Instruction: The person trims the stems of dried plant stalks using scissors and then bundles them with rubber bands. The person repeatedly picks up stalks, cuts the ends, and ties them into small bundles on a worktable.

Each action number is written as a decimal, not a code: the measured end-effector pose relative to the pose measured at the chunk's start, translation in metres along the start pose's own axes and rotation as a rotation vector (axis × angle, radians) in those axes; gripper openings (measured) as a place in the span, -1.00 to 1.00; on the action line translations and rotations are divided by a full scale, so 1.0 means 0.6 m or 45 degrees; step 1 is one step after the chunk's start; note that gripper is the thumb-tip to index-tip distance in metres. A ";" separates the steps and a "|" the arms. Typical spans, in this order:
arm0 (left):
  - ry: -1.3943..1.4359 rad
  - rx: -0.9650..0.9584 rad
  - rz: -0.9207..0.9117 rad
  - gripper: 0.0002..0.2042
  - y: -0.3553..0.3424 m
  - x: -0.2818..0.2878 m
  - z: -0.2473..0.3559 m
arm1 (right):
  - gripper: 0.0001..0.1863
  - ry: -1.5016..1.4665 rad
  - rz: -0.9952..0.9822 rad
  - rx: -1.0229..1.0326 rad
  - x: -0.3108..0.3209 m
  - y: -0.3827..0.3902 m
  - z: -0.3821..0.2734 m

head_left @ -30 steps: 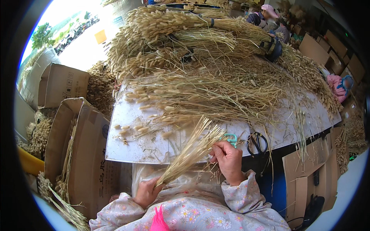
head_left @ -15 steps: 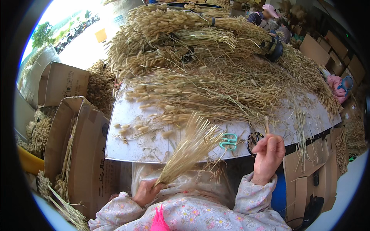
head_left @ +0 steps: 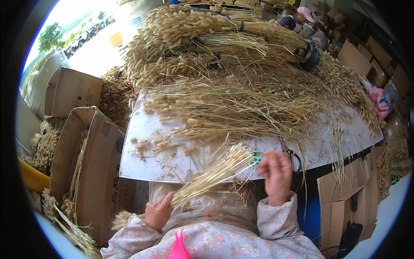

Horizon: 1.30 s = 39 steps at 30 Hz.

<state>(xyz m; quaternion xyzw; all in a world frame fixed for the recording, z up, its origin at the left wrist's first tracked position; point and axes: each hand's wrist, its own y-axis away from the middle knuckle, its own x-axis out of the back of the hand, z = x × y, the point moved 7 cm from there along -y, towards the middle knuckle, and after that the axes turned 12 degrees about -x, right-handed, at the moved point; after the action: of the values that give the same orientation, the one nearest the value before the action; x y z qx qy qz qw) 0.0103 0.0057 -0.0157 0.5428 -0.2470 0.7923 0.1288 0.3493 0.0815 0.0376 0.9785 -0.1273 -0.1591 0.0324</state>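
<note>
My left hand (head_left: 158, 210) is closed round a bunch of dried grass stems (head_left: 207, 177) in front of the table. The bunch slants up to the right, its cut ends fanned over the table edge; a few fluffy seed heads (head_left: 122, 220) stick out beyond my left wrist. My right hand (head_left: 277, 175) is just right of the stem ends, fingers loosely bent and somewhat apart, with nothing visible in them. Between them, teal scissor handles (head_left: 255, 159) show on the table, partly hidden by the stems and my fingers.
Loose grass stems (head_left: 241, 103) cover the white table (head_left: 142, 166), with thick tied bundles (head_left: 194, 28) behind. Black-handled scissors (head_left: 295, 159) lie at the front edge. Cardboard boxes (head_left: 101, 172) stand on the left and another box (head_left: 345, 194) on the right. Other people (head_left: 381, 100) sit farther back at right.
My right hand has come left and down to the stem ends, and the small light piece in its fingers no longer shows. The bunch now lies flatter, with seed heads showing behind my left hand.
</note>
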 end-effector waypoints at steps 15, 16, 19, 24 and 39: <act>0.017 0.035 -0.046 -0.25 -0.026 0.034 0.034 | -0.64 0.125 -0.426 -0.411 -0.081 0.036 0.097; 0.131 0.080 -0.095 -0.23 -0.023 0.031 0.034 | -0.68 0.089 -0.400 -0.417 -0.080 0.035 0.097; 0.918 0.167 -0.157 -0.30 -0.027 0.019 0.025 | -0.76 -0.017 -0.415 -0.444 -0.084 0.039 0.093; 1.738 0.626 -0.901 -0.63 0.004 -0.037 0.011 | -0.79 -0.046 -0.491 -0.438 -0.091 0.043 0.094; 2.321 0.962 -0.670 -0.80 0.026 -0.079 0.032 | -0.84 -0.201 -0.016 -0.135 0.000 -0.002 0.038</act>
<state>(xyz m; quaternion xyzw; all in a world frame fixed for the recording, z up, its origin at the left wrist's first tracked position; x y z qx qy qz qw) 0.0359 -0.0144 -0.0579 -0.2247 0.3383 0.8767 0.2580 0.3425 0.0822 0.0160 0.9606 -0.1146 -0.2425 0.0731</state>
